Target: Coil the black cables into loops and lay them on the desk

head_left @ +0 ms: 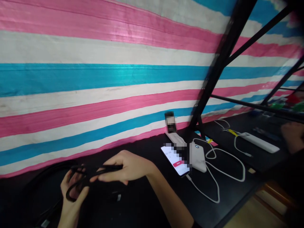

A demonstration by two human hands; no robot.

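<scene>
While the half-open left hand (74,188) bore a loop across its palm, the right hand (129,167) pinched strands of black cable (111,168) above the table (142,205), near its back edge. Gathering appeared partial; no tie was visible.

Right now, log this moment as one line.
left hand: cupped around looped black cable | right hand: gripping black cable | lit rectangular phone: on black tabletop, white cable attached | boxy white power bank: beside phone
</scene>
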